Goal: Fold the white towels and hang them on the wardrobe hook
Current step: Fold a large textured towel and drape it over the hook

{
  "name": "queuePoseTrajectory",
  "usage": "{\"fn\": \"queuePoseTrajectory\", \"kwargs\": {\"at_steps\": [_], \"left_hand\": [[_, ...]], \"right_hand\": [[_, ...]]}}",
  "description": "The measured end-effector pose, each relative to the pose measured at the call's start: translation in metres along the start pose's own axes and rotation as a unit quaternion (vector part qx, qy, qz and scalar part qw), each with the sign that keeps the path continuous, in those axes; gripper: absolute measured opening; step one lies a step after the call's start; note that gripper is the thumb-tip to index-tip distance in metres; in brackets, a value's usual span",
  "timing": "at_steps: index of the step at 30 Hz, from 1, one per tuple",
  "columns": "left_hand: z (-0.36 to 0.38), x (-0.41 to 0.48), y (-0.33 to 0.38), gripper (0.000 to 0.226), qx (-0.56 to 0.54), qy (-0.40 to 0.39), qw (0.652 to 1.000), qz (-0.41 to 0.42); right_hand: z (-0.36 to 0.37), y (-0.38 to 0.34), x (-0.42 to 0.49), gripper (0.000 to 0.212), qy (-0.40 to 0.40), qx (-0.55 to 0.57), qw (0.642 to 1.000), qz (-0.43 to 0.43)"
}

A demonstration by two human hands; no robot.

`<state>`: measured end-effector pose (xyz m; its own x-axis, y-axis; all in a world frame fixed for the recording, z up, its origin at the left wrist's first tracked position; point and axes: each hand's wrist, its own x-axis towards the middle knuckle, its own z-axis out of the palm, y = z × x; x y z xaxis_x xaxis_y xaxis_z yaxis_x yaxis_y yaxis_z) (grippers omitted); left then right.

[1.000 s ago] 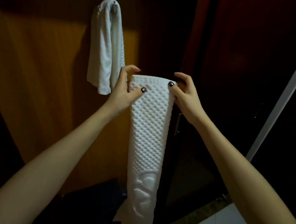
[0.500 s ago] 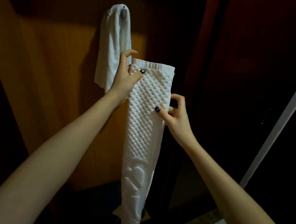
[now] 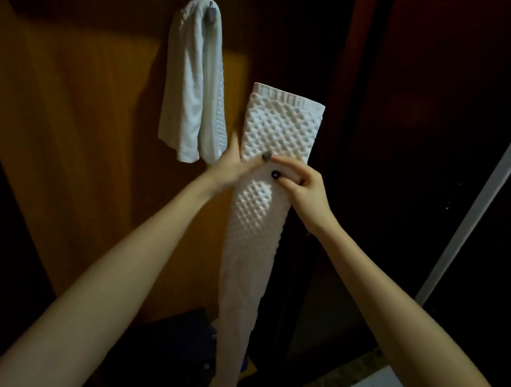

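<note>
1: Two towels are in view. Which one is in the grip, and how is it held?

2: The dimpled towel [image 3: 281, 127] is held by both hands at one level. Its left edge is pinched by the left hand [image 3: 235, 166], with the thumb laid across the front face. That hand is blurred, so the fingers behind the cloth cannot be made out. The right edge is pinched between the thumb and curled fingers of the right hand [image 3: 302, 182]. The two thumbs are almost touching.

1: How is the long axis set relative to the grip?

2: It is set near upright, with a slight lean. A short section stands above the grip, hemmed end uppermost. A much longer tail hangs below it. The grip is therefore judged to be well off the towel's midpoint.

1: Where is the target located?

2: The hook [image 3: 210, 14] is located above the grip and to its left, on the wardrobe panel [image 3: 84, 114]. It is already loaded with the hung towel [image 3: 192, 93], whose lower ends hang just beside the left hand. Of the two hands, the left is the nearer to the hook.

1: What is called for next, and from what pose?

2: Both forearms are extended forward and upward, converging on the grip. It is judged that the towel must be raised and carried leftward, then draped over the occupied hook. If the long tail is not balanced first, slippage is to be expected.
</note>
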<state>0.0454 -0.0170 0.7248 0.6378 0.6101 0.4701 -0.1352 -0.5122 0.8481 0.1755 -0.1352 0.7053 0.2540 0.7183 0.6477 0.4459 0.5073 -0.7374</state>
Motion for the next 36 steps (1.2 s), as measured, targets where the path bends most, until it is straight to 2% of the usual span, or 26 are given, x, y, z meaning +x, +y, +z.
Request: {"fn": "queuePoseTrajectory", "kwargs": {"at_steps": [1,3,6,9,12,13,19,23,25,31,36], "left_hand": [[0.006,-0.011,-0.018,0.117,-0.031,0.009,0.999,-0.039],[0.013,-0.031,-0.058,0.096,-0.093,0.022,0.990,-0.101],[0.015,-0.053,-0.096,0.107,-0.130,0.001,0.971,-0.201],[0.023,-0.065,-0.108,0.083,-0.113,-0.033,0.969,-0.218],[0.030,-0.075,-0.110,0.050,-0.182,-0.044,0.958,-0.219],[0.031,-0.079,-0.110,0.046,-0.203,-0.048,0.951,-0.230],[0.056,-0.128,-0.132,0.070,-0.173,-0.147,0.916,-0.332],[0.079,-0.157,-0.149,0.055,-0.134,-0.144,0.906,-0.374],[0.087,-0.163,-0.156,0.048,-0.094,-0.144,0.909,-0.380],[0.075,-0.165,-0.175,0.049,0.000,-0.145,0.925,-0.350],[0.057,-0.142,-0.169,0.049,0.008,-0.118,0.952,-0.284]], "right_hand": [[-0.002,0.002,0.003,0.037,0.009,0.004,1.000,0.006],[-0.007,0.006,0.009,0.036,0.011,0.000,1.000,0.013],[-0.016,0.011,0.014,0.032,0.014,-0.010,1.000,0.018],[-0.019,0.007,0.020,0.031,0.023,-0.010,1.000,0.015],[-0.015,-0.001,0.021,0.036,0.018,-0.016,1.000,0.001],[-0.013,-0.003,0.022,0.039,0.022,-0.014,1.000,-0.005],[-0.023,-0.020,0.033,0.049,0.141,-0.001,0.990,-0.032],[-0.045,-0.026,0.038,0.049,0.192,0.008,0.980,-0.051],[-0.055,-0.021,0.034,0.048,0.211,0.014,0.977,-0.038],[-0.091,0.006,-0.002,0.037,0.286,0.017,0.954,0.085],[-0.125,0.018,-0.022,0.036,0.367,0.019,0.923,0.111]]}}
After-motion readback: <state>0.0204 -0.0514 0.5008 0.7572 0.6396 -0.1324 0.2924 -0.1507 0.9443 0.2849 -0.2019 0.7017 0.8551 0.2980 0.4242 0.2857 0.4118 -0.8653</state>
